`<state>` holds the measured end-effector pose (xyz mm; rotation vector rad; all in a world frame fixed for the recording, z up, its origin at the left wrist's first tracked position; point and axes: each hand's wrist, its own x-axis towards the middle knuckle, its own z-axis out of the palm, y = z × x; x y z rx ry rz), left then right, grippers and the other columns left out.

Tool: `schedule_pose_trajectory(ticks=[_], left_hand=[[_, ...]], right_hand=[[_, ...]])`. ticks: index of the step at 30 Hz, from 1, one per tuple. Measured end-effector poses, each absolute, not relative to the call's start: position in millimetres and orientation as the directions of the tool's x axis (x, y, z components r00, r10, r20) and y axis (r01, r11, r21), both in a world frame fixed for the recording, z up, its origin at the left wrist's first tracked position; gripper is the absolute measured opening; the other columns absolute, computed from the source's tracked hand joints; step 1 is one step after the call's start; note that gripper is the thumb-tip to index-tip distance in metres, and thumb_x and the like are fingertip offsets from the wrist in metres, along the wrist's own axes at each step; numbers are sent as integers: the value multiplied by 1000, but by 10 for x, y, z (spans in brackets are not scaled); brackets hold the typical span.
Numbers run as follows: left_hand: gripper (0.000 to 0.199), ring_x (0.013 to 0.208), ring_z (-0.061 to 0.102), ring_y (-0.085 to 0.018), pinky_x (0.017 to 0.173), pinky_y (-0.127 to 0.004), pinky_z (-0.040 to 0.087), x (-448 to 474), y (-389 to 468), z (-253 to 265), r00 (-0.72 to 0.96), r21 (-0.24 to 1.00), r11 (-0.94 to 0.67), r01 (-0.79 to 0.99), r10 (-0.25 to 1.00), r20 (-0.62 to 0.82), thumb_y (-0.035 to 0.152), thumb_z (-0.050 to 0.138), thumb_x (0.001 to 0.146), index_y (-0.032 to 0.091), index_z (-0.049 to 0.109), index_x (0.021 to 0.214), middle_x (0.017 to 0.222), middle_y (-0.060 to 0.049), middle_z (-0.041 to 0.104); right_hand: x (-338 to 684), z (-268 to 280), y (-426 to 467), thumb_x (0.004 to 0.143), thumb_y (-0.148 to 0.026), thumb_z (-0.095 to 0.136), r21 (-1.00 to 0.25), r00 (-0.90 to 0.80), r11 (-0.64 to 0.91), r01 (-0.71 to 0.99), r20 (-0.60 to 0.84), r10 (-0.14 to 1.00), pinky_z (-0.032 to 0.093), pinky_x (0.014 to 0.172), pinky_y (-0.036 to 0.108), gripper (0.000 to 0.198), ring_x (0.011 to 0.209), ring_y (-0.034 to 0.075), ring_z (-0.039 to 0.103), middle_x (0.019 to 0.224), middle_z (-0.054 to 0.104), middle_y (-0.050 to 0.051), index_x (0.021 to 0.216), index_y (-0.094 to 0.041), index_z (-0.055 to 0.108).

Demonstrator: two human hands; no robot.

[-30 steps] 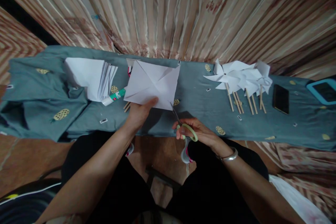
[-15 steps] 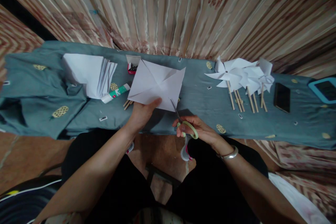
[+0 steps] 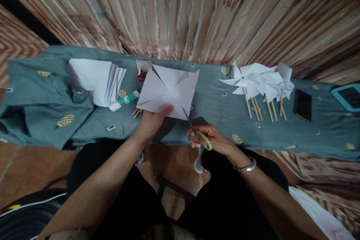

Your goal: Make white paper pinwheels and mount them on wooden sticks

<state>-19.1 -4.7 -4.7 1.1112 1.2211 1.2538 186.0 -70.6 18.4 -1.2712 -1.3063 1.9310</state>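
A square sheet of white paper (image 3: 171, 88), slit from its corners toward the middle, is held up over the cloth. My left hand (image 3: 153, 120) pinches its near edge, thumb on top and fingers hidden beneath. My right hand (image 3: 209, 137) grips a pair of scissors (image 3: 201, 138) with light green handles. Their blades lie at the paper's near right corner. Left of the sheet are a red box (image 3: 142, 74) of small dark pieces, a green and white glue stick (image 3: 125, 101) and a few wooden sticks (image 3: 137, 112) partly under the paper.
A stack of folded white paper (image 3: 94, 80) lies at the left. On the right are several paper pinwheels (image 3: 253, 77) on wooden sticks, a dark phone (image 3: 303, 105) and a blue-framed device (image 3: 347, 97). Green cloth (image 3: 208, 108) covers the bench; a curtain (image 3: 180, 15) hangs behind.
The slit at the paper's far left corner gapes wider. Both hands, the paper and the scissors have stayed nearly in place; the view has shifted slightly.
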Motion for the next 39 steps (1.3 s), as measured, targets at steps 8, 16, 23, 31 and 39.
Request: schedule_pose_trajectory(ticks=[8, 16, 23, 31, 39], left_hand=[[50, 106, 62, -28, 101, -44, 46, -190, -46, -53, -52, 996, 26, -91, 998, -31, 30, 77, 64, 19, 61, 110, 106, -9, 69], [50, 104, 62, -27, 100, -44, 46, -182, -56, 7, -48, 994, 51, -98, 997, -56, 30, 77, 64, 19, 60, 109, 106, -10, 69], [49, 98, 63, -26, 97, -42, 48, -152, -98, 23, -4, 998, 41, -50, 999, -42, 31, 76, 62, 19, 60, 107, 103, -8, 70], [52, 97, 63, -25, 97, -43, 47, -141, -108, -5, 4, 996, 54, -71, 999, -54, 32, 76, 62, 18, 60, 109, 105, -9, 69], [47, 99, 62, -26, 98, -43, 47, -157, -111, 12, 17, 998, 40, -43, 999, -39, 32, 75, 65, 20, 60, 108, 102, -8, 70]], right_hand=[[1863, 126, -715, 65, -53, 81, -866, -422, -496, 71, -477, 771, 48, 55, 20, 44, 55, 8, 58, 63, 60, -4, 84, -16, 67], [1844, 109, -724, 60, -53, 84, -850, -384, -522, 71, -506, 772, 44, 52, 18, 47, 54, 7, 57, 62, 59, -5, 83, -16, 67], [1837, 156, -709, 65, -54, 80, -876, -412, -471, 102, -468, 782, 47, 57, 22, 44, 58, 9, 58, 64, 63, -3, 84, -16, 66], [1845, 114, -713, 64, -49, 82, -876, -406, -475, 85, -466, 786, 46, 55, 20, 41, 56, 8, 58, 61, 61, -5, 83, -16, 67], [1849, 50, -734, 65, -51, 82, -869, -381, -490, 71, -477, 792, 45, 52, 19, 41, 53, 7, 56, 61, 60, -5, 82, -16, 67]])
